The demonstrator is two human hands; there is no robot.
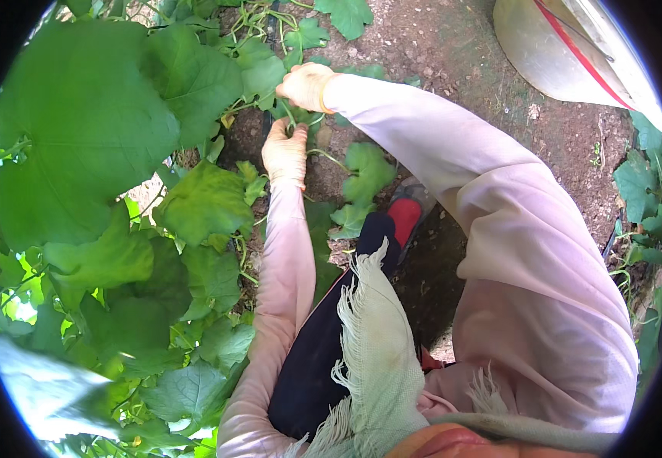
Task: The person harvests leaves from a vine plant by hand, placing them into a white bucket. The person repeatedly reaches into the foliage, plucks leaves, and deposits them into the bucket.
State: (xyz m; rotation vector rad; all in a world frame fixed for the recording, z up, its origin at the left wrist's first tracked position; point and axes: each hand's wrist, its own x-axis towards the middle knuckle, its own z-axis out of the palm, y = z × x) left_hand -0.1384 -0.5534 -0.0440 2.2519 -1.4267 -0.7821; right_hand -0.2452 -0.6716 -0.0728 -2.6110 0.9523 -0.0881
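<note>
My left hand (284, 155), in what looks like a pale glove with an orange cuff, pinches a green vine stem (290, 122) low among the leaves. Just above and to the right, my right hand (308, 86) is closed, its fingertips pointing left against the foliage; what lies in them is hidden. A broad green leaf (261, 75) is beside its fingers. Under the right forearm, a lobed leaf (367, 172) grows close to the soil, and a thin curling stem reaches toward it from near my left hand.
Dense large leaves (79, 130) fill the left side. Brown soil (445, 46) spreads to the upper right, where a whitish container (529, 53) with a red stripe stands. My shoe (407, 217) is below the hands; more vines (640, 191) grow at the right edge.
</note>
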